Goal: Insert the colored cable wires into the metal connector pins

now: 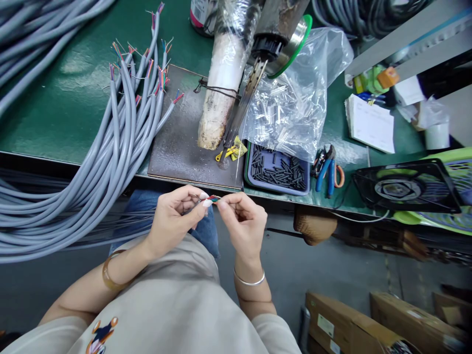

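Note:
My left hand [175,216] and my right hand [241,221] meet in front of the bench edge, both pinched on the thin coloured wires [213,198] at the stripped end of a grey cable. The cable's grey jacket is mostly hidden inside my left fist. Thumb and forefinger of each hand close on the wire ends. A bundle of several grey cables [110,147] with bared coloured tips lies on the green bench [66,98] to the left.
A dark metal plate [177,142] carries a wrapped soldering tool [224,83]. A blue tray of small black tubes [278,172], a plastic bag of clear parts [295,98], blue-handled cutters [326,172] and a fan [405,187] lie to the right. Cardboard boxes [354,324] sit on the floor.

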Demonstrator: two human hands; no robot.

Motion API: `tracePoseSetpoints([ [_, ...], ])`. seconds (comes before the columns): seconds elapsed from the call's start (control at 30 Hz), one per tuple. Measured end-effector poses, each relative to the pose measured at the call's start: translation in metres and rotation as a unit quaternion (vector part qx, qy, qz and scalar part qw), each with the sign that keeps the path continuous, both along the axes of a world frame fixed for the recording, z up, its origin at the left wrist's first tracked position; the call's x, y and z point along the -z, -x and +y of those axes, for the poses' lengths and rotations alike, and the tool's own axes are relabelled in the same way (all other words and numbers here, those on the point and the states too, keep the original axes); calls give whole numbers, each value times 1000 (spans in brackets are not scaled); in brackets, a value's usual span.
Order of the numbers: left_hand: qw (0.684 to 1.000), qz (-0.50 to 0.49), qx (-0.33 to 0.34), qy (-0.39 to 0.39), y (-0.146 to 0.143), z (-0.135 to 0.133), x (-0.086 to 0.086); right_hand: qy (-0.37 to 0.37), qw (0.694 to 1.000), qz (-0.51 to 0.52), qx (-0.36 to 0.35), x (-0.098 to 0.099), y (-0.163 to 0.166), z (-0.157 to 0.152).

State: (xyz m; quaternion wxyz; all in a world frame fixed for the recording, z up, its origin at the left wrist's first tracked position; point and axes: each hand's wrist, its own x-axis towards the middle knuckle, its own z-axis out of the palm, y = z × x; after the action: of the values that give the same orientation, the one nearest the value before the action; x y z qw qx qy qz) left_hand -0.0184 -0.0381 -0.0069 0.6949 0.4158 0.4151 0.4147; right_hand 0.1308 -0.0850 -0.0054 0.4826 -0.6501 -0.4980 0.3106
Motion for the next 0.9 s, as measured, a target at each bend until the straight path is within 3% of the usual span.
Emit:
tracePoseSetpoints([
  [0.17, 999, -28, 5, 24, 1, 3, 1, -81, 993, -71, 55, 1, -5, -3],
  [0.33, 998, -43, 6, 34, 1, 4, 0, -157, 957, -245, -7, 4, -5, -6],
  [0.47, 998, -51, 6, 38, 2, 3, -1, -195, 930, -309, -52, 8, -5, -5],
  [0.6, 998, -48, 8, 37, 3, 2, 1, -201, 927, -310, -62, 10, -6, -4],
  [0.9, 999, -38, 16, 24, 3, 1, -1, -155, 957, -240, -46, 6, -4, -7],
])
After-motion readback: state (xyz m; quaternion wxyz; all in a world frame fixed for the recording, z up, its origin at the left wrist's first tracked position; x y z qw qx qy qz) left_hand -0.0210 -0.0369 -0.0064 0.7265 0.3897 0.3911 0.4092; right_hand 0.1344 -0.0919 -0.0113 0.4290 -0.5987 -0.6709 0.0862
